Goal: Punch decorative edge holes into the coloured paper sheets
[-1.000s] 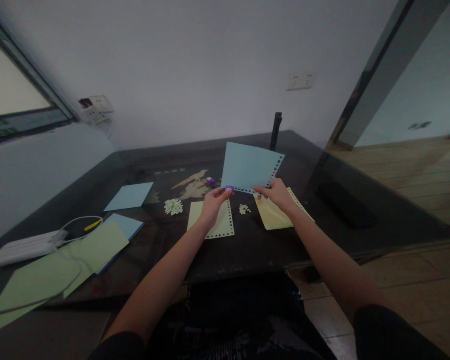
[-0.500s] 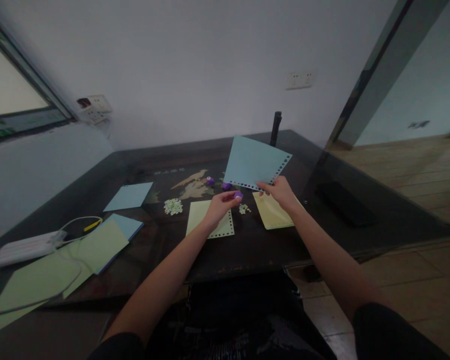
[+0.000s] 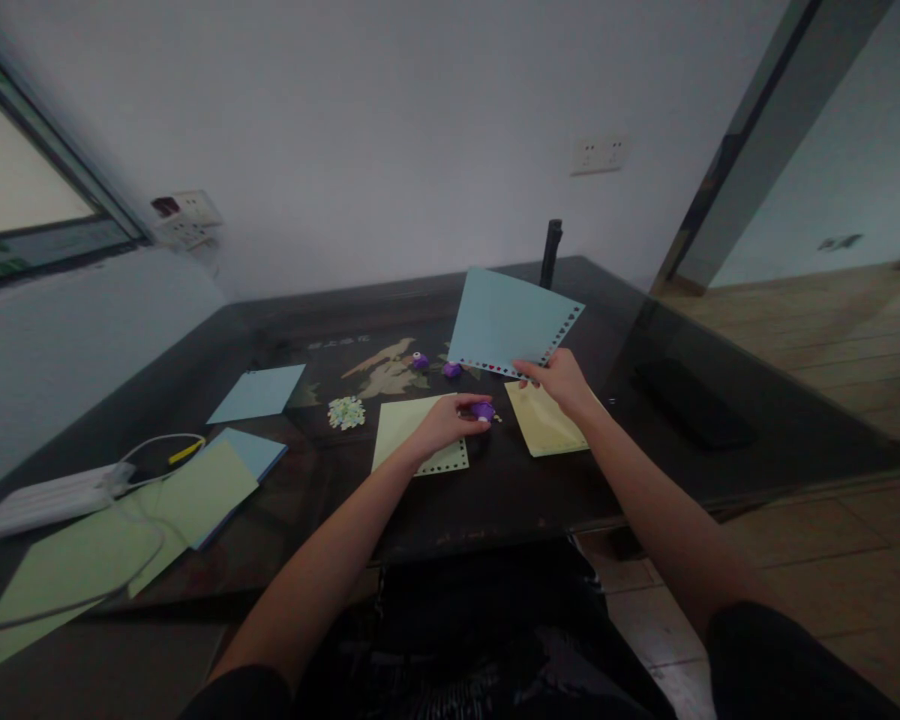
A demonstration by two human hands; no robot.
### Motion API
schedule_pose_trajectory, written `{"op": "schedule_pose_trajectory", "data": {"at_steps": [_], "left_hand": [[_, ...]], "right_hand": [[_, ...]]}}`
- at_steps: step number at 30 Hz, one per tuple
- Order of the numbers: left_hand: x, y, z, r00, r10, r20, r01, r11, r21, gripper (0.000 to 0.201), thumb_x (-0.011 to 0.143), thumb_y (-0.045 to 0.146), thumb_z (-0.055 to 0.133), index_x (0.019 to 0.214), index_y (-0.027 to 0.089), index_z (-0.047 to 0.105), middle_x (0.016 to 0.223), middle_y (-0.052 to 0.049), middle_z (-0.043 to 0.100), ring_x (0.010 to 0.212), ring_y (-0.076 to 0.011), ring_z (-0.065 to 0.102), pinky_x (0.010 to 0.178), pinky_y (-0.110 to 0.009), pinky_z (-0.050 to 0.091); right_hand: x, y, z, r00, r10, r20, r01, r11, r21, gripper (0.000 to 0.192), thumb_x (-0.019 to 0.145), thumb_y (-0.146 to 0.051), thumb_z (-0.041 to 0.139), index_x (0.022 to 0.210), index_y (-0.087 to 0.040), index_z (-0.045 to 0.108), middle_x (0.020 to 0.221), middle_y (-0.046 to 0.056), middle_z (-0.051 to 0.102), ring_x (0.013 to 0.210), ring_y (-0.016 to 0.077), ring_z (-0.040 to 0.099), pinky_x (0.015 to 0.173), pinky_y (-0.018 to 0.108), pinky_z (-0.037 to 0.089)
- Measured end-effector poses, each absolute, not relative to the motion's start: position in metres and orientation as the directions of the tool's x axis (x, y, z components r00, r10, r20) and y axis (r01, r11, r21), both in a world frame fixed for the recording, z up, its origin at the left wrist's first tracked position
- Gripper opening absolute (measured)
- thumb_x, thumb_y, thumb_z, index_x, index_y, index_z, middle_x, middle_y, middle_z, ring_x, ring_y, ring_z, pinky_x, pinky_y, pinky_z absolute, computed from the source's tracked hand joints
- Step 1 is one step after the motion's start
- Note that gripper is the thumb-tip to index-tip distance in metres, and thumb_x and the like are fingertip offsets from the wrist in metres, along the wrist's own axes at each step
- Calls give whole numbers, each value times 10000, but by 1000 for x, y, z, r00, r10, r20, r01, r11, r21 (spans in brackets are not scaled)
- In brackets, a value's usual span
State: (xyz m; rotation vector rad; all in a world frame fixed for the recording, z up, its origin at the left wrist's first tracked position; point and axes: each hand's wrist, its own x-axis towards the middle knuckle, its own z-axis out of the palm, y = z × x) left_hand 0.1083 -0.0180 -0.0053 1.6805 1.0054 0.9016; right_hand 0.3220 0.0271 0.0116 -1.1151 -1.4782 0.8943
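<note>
My right hand (image 3: 559, 380) pinches the lower corner of a light blue paper sheet (image 3: 506, 320), held up tilted above the dark table (image 3: 495, 490); rows of punched holes run along its lower and right edges. My left hand (image 3: 450, 420) grips a small purple punch (image 3: 484, 410) low over the table, between a pale yellow-green sheet (image 3: 409, 425) with a punched edge and a yellow sheet (image 3: 544, 420). Two more purple punches (image 3: 451, 370) (image 3: 419, 361) lie farther back. A heap of paper cut-outs (image 3: 346, 411) lies to the left.
Blue sheets (image 3: 259, 392) and green sheets (image 3: 120, 530) lie on the left part of the table beside a white power strip (image 3: 45, 497) with cables. A black upright post (image 3: 551, 252) stands at the table's far edge. A dark flat object (image 3: 690, 400) lies at the right.
My left hand has come away from the blue sheet's lower edge and dropped down to the right with the purple punch. My right hand has raised and tilted the blue sheet a little.
</note>
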Motion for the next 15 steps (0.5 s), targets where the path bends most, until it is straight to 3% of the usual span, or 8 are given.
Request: {"op": "schedule_pose_trajectory", "data": {"at_steps": [4, 9, 15], "left_hand": [[106, -17, -4, 429, 898, 99, 225, -213, 951, 490, 634, 91, 648, 1119, 156, 653, 900, -81, 693, 707, -141, 612, 718, -331, 511], [104, -15, -4, 483, 875, 35, 243, -172, 955, 578, 656, 40, 590, 1229, 108, 555, 972, -87, 668, 780, -113, 602, 775, -311, 507], [103, -14, -4, 471, 876, 106, 281, -263, 923, 522, 632, 3, 575, 1137, 132, 613, 1160, -121, 611, 909, -136, 609, 893, -340, 479]], "right_hand": [[322, 28, 11, -36, 957, 289, 204, 290, -935, 315, 644, -393, 714, 748, -105, 638, 586, 65, 638, 467, 130, 532, 439, 252, 416], [323, 31, 7, -43, 946, 320, 214, 322, -922, 333, 650, -417, 708, 744, -106, 635, 571, 46, 625, 455, 124, 522, 436, 255, 401], [323, 30, 7, -37, 953, 302, 198, 303, -932, 281, 652, -357, 704, 779, -111, 653, 609, 39, 644, 454, 121, 539, 428, 246, 382]]}}
